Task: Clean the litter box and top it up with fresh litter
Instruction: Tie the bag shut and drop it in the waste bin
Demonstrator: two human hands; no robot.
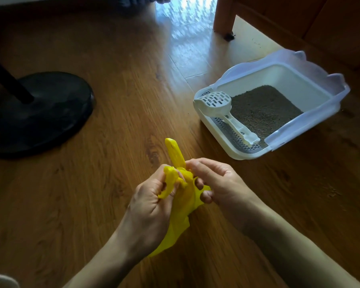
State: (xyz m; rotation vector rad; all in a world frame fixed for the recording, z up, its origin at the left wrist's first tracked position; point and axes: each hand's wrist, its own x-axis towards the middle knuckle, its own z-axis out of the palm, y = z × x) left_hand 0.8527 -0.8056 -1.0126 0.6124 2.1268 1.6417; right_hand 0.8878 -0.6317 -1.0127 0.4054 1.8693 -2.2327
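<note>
Yellow plastic, thin and crumpled, is what both hands hold: a yellow bag (181,206) caught between them above the wooden floor (92,204); the left hand (152,206) has its fingers curled round a twisted fold of the bag near its top, the grip closed on the plastic; the right hand (214,181) pinches the bag's upper edge between thumb and fingertips, its lower fingers hooked through the plastic; one flat strip of the bag sticks up and away from the hands, and the rest hangs down behind the left wrist.

Up and to the right of the hands, well apart from them, the litter box (312,80) sits on the floor; it is white with a translucent raised rim; grey-brown litter (264,111) covers its bottom, smooth as far as can be told; a white slotted scoop (222,107) lies across the box's near-left edge, its perforated bowl at the corner and its handle running along a grey mesh step at the front.

To the left a black round fan base (40,113) with a dark pole stands on the floor; beyond the box a wooden furniture leg (223,15) rises, and sunlight glares on the boards beside it.
</note>
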